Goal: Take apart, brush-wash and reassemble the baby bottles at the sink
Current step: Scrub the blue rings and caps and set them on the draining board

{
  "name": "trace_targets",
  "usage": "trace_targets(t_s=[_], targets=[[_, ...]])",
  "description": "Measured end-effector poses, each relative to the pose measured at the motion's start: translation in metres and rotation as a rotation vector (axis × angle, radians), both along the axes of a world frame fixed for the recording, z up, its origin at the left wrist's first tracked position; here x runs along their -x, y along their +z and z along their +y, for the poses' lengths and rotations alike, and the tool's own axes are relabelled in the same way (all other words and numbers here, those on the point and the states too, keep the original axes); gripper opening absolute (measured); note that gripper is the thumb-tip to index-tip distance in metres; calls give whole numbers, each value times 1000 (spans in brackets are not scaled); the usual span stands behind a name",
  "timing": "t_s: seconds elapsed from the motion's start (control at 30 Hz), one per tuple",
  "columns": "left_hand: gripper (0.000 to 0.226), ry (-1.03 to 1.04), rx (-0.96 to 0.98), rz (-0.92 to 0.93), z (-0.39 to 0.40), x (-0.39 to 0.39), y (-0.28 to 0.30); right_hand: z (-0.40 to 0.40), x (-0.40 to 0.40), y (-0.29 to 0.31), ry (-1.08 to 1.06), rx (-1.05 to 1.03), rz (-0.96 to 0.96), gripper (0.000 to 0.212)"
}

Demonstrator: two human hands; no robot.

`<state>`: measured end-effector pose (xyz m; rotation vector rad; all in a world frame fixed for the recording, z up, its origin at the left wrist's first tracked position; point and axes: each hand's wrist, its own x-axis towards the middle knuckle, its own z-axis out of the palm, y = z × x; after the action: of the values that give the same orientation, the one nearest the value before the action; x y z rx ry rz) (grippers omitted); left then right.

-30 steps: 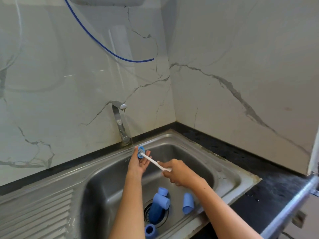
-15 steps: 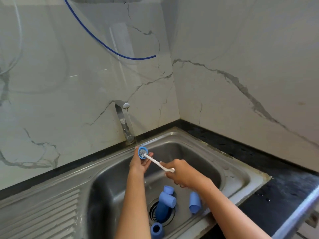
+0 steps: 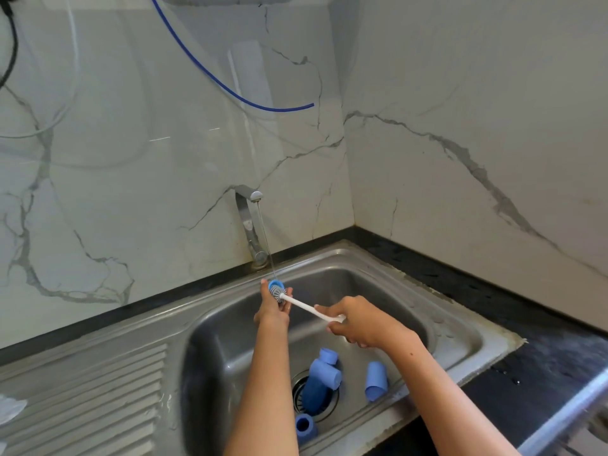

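Observation:
My left hand (image 3: 272,309) holds a small blue bottle ring (image 3: 275,285) up under a thin stream of water from the tap (image 3: 249,222). My right hand (image 3: 358,322) grips the white handle of a bottle brush (image 3: 307,306), whose grey bristle head sits against the ring. In the steel sink (image 3: 460,330) lie several blue bottle parts: a bottle body (image 3: 316,388) over the drain, a cap (image 3: 376,381) to its right, a smaller piece (image 3: 328,356) behind it and another (image 3: 305,427) near the front wall.
A ribbed draining board (image 3: 92,399) lies left of the basin. Black countertop (image 3: 526,373) runs along the right, with a metal rail (image 3: 569,413) at the lower right. A blue hose (image 3: 230,90) hangs across the marble wall.
The brush head has pulled back slightly out of the ring, and both hands stay under the running water. The camera view shifted a little.

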<state>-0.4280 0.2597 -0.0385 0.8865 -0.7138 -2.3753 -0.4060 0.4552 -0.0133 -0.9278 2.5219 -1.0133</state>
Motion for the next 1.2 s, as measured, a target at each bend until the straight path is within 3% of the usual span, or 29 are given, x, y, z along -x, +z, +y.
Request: trace_targets(t_s=[0.33,0.47,0.67,0.9,1.07,1.2], targets=[[66,-25,-136,143,6,2,5,7,5,-2,-18,108,-136,37],[63,-7,-142,171,8,1,5,10,2,0,-10,92,-82,36],[63,131,-63,45,2,-2,5,20,-1,5,-33,24,69,39],[57,-126,-92,86,5,1,9,17,-5,4,-22,32,31,39],[60,-174,-199,83,-4,2,2,17,-3,3,13,74,-124,38],[61,-186,-192,63,-7,6,-4,18,-2,4,-6,60,-79,37]])
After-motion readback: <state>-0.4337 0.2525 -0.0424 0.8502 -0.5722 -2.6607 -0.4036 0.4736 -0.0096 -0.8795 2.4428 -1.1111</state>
